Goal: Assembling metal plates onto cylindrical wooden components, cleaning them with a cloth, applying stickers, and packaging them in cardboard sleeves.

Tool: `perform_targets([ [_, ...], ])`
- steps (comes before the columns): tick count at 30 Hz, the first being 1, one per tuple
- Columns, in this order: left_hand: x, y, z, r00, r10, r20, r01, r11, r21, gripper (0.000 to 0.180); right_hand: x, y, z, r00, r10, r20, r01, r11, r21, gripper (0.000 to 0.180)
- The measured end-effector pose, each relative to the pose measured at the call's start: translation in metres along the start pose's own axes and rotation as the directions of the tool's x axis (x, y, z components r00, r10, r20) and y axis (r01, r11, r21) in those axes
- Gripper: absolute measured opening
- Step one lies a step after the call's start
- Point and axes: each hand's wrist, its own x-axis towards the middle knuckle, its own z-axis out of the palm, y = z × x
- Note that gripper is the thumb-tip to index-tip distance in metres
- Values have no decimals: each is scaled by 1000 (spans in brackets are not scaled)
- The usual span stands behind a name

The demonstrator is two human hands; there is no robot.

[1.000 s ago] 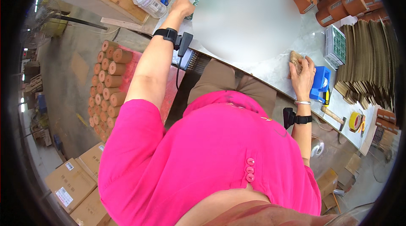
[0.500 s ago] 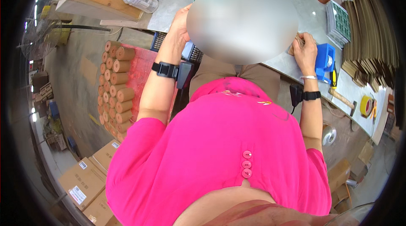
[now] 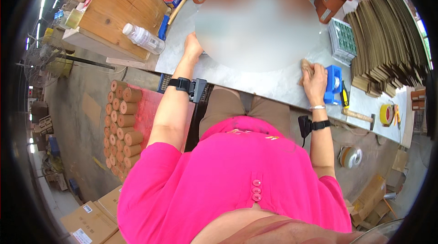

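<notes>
A large blurred oval hides the middle of the grey tabletop [image 3: 255, 84]. My left hand [image 3: 193, 47] is at the oval's left edge, its fingers hidden by the blur, so what it touches does not show. On the right, close to the table's front edge, my right hand [image 3: 315, 80] has its fingers bent round a small brown, crumpled-looking piece [image 3: 305, 68], whose kind I cannot make out. Just right of that hand stands a blue tape dispenser [image 3: 333, 86]. A yellow-and-black cutter knife [image 3: 345, 96] lies beside the dispenser.
Reddish-brown rolls [image 3: 331, 2] are stacked along the back. At right are green-printed label sheets [image 3: 342, 41], stacked cardboard pieces [image 3: 381, 38], a hammer [image 3: 360, 116] and yellow tape [image 3: 387, 114]. At left stand a clear bottle [image 3: 143, 38] and a wooden box [image 3: 121, 9]. More rolls [image 3: 127, 120] lie lower left.
The view has shifted, showing more of the table's back with its stacked rolls. A green-printed sheet near my left hand no longer shows. My right hand still grips the brown piece.
</notes>
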Motion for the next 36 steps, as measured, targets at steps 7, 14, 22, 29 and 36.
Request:
perform_targets([
  [7,36,64,28,842,536,-63,-243,481,843,67,-1,-9,-4,1000,9,12,-9,1000,-8,25],
  [14,101,117,125,961,247,-123,-177,893,414,88,-2,-10,-2,998,47,-29,-47,999,5,28],
  [22,86,128,257,795,511,326,-604,615,507,108,-2,-12,4,994,83,-70,-82,996,24,28],
  [29,126,84,304,836,458,302,-545,753,368,113,-8,-17,5,995,52,-84,-49,998,38,24],
  [36,57,86,239,729,438,525,-640,709,297,87,-11,-13,5,997,73,-9,-73,997,-1,19],
])
